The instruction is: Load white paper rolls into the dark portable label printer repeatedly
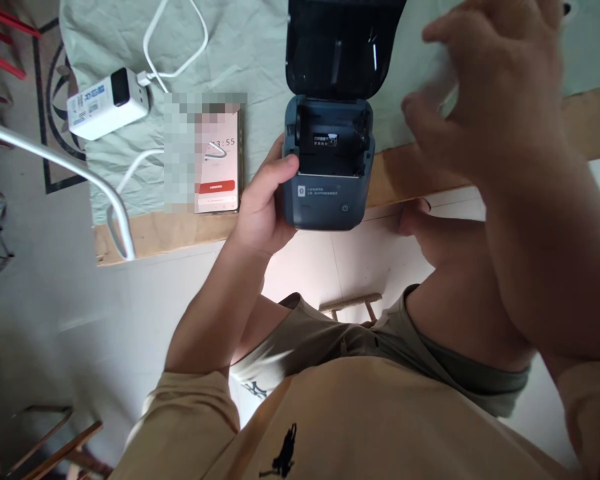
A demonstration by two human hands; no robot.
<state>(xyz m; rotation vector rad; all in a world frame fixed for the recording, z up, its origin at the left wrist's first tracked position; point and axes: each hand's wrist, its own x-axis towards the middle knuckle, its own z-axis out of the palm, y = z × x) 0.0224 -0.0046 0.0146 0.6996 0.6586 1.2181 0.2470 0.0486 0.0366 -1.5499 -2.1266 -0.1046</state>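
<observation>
A dark blue label printer (325, 200) is tilted up at the table's front edge, with its black lid (340, 50) swung back. Its inner compartment shows a small printed label and holds no roll. My left hand (267, 197) grips the printer's left side, thumb on the rim beside the compartment. To the right of the printer, my right hand (495, 87) is raised over the cloth and smeared by motion. Between its thumb and fingers is a blurred whitish roll (437, 87), partly hidden by the hand.
A phone (217, 173) with a lit screen lies left of the printer, partly pixelated. Behind it sits a white power bank (107, 103) with a white cable (205, 33) plugged in. Another white cable (80, 163) hangs over the edge. Green cloth (260, 67) covers the wooden table (170, 237).
</observation>
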